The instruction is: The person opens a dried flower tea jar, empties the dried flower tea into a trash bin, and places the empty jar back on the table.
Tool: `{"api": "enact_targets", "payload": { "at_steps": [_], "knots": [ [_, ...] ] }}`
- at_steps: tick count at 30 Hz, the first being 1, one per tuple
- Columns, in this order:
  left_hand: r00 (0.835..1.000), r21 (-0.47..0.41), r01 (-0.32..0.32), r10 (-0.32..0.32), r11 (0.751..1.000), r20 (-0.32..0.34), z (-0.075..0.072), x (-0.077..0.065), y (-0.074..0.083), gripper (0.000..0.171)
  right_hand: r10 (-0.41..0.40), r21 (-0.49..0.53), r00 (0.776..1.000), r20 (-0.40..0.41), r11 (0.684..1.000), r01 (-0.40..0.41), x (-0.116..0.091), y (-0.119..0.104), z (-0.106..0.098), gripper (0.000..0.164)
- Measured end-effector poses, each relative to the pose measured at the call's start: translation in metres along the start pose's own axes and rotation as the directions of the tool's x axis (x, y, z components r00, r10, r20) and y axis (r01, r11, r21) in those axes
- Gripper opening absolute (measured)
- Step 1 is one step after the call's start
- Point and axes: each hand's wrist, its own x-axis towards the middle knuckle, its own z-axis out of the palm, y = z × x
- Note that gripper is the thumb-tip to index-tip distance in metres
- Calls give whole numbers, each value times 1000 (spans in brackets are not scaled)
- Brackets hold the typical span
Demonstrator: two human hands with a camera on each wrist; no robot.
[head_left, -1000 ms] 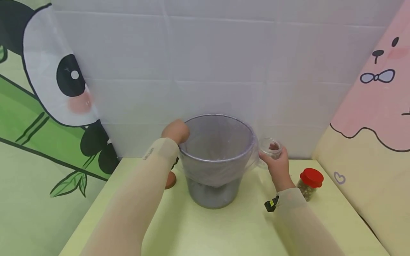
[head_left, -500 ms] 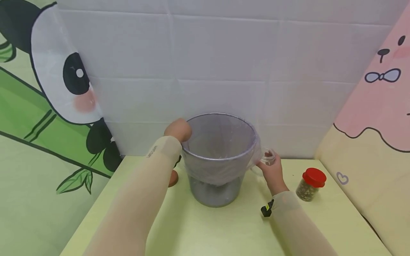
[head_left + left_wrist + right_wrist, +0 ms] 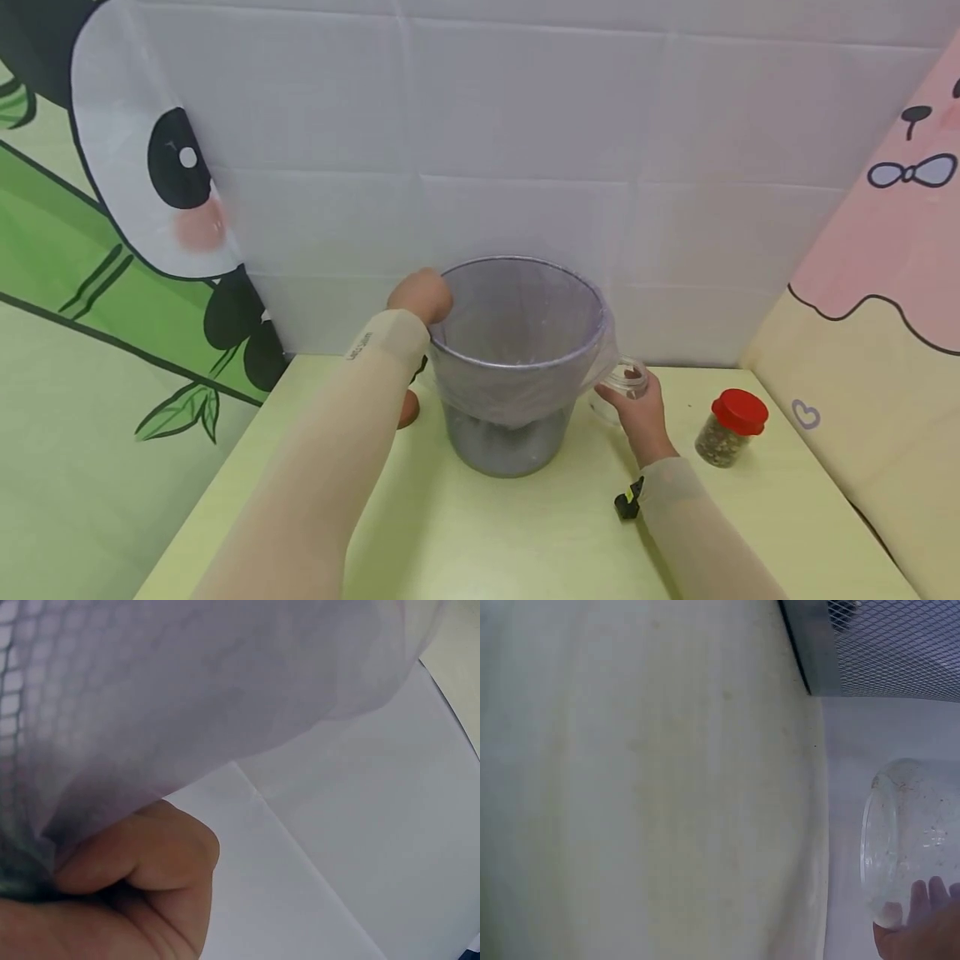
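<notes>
Pulling could tip the round grey mesh bin (image 3: 506, 450), whose rim (image 3: 516, 366) and filmy lilac plastic liner (image 3: 510, 400) the left hand (image 3: 422, 297) is gripping; loosening could drop the clear cylindrical jar (image 3: 622, 382) the right hand (image 3: 637, 414) is clasping. The bin is standing right of the left grip, the jar sitting within the right.

Pale yellow table (image 3: 465, 542): bag-lined bin (image 3: 506, 446), red-lidded jar (image 3: 731, 428), brownish object (image 3: 408, 409).

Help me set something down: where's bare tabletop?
Free: yellow tabletop in front of the round grey mesh bin, between beige sleeves. Crowded: the bin's right, the right hand gripping a clear jar, then a red-lidded clear jar.
</notes>
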Motion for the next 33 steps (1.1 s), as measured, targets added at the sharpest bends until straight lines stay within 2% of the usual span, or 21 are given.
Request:
{"api": "enact_targets", "payload": {
  "at_steps": [19,22,28,33],
  "knots": [
    [1000,-2,9,-9,1000,7,-1,0,1,26,53,16,998,-32,999,-52,-6,13,4,101],
    [1000,-2,12,-12,1000,10,-1,1,1,26,41,-5,999,-22,999,-41,-7,13,2,103],
    [1000,-12,15,-15,1000,21,-4,1,0,27,-23,-109,1000,-11,994,22,-8,17,0,102],
    [1000,-27,3,-2,1000,24,-3,0,-2,27,-46,-131,998,48,990,52,-6,30,-2,102]
  ]
}}
